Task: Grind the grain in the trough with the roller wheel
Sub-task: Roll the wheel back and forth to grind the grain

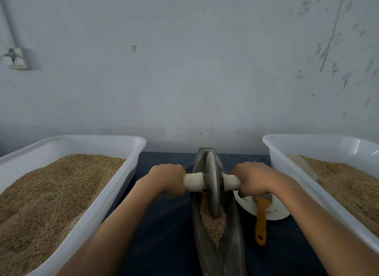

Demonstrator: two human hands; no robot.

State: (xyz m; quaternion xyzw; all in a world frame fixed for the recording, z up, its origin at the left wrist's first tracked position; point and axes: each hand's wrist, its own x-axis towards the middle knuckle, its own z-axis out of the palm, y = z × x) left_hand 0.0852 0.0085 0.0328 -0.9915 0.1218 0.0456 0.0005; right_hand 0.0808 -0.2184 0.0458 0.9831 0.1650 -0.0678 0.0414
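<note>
I count one roller wheel (212,185), one trough (231,245), two white tubs, one plate (274,211) and one brush (261,216). The trough lies on the dark bench (164,224) between the tubs and holds a small heap of grain (213,224); the wheel stands upright in it, its rim in the grain. The left tub (98,204) and right tub (287,169) each hold grain. My left hand (168,180) and right hand (253,179) each have fingers curled round a white handle (193,182) end. The brush rests on the plate, just right of the trough.

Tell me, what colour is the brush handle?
Orange-yellow brush handle, seen in the head view.
</note>
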